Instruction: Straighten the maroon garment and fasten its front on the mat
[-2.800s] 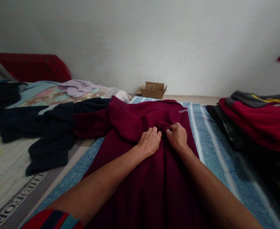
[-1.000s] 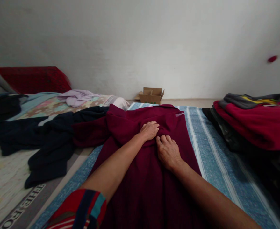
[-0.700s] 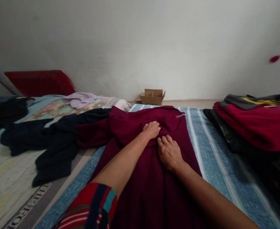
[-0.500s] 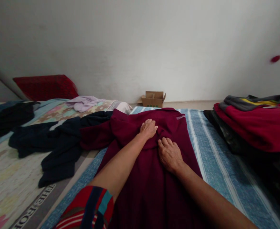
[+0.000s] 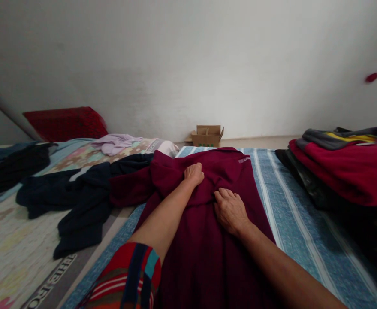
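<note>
A maroon long-sleeved top [image 5: 201,253] lies spread in front of me, one sleeve reaching out to the left and its upper part bunched in folds. My left hand [image 5: 194,173] rests on the upper middle of the top, fingers curled into the cloth. Lower and to the right, my right hand [image 5: 231,210] has its fingers bent over a fold of the same top. Both hands are closed on the cloth; the fingertips are partly hidden. A dark navy garment [image 5: 88,189] lies crumpled beside the maroon sleeve.
Blue striped bedding [image 5: 299,214] lies under the top. At the right stands a stack of folded clothes [image 5: 345,171]. An open cardboard box [image 5: 206,138] is by the wall. On the left are a lilac cloth [image 5: 116,143], black clothing [image 5: 17,167] and a red bundle [image 5: 67,123].
My left hand has shifted slightly left on the top, its fingers more curled. The right hand stays nearly in place. The view has tilted a little.
</note>
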Tool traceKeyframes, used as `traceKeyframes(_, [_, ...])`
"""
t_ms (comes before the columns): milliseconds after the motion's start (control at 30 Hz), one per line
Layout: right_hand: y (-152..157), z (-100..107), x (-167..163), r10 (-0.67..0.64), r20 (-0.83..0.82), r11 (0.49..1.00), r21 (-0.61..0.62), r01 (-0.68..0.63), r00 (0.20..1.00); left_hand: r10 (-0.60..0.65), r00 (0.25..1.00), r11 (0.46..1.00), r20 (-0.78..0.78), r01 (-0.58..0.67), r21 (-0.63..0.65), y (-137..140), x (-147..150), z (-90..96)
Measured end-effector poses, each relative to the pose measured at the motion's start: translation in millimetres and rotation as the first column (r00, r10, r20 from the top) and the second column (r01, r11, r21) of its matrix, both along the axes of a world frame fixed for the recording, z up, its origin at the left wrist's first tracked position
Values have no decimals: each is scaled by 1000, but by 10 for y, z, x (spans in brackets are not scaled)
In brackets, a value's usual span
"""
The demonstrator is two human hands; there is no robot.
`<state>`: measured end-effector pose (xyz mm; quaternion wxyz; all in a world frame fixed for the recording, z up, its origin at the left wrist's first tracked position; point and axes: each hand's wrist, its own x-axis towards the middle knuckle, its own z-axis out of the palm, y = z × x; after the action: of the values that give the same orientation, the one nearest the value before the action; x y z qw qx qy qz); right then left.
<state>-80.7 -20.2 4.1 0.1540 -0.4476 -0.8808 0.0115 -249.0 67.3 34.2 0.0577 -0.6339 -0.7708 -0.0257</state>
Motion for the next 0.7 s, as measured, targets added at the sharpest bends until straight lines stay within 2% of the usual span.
traceKeyframes(167, [-5, 9, 5, -9, -8, 1000, -8, 9, 1000, 0, 1000, 1000, -8, 1, 31, 115, 59, 95])
traceKeyframes(367, [-7, 12, 19, 12, -32, 1000, 0, -12, 999, -14, 1000, 1000, 1, 14, 1, 9, -35, 168])
traceKeyframes(500, [-6, 22, 22, 26, -36, 1000, 2, -25, 999, -37, 984, 989, -177, 62, 137, -200, -306, 412])
traceKeyframes(600, [-3, 23, 18, 27, -28, 1000, -7, -27, 999, 4, 939, 971, -343, 78, 225, -391, -561, 636])
traceKeyframes(667, [-4, 20, 16, 23, -26, 1000, -11, -23, 999, 65, 938, 979, -340, 5, 203, -496, -744, 765])
traceKeyframes(700, [-6, 19, 15, 19, -29, 1000, -13, -20, 999, 88, 953, 989, -288, -48, 142, -538, -836, 817])
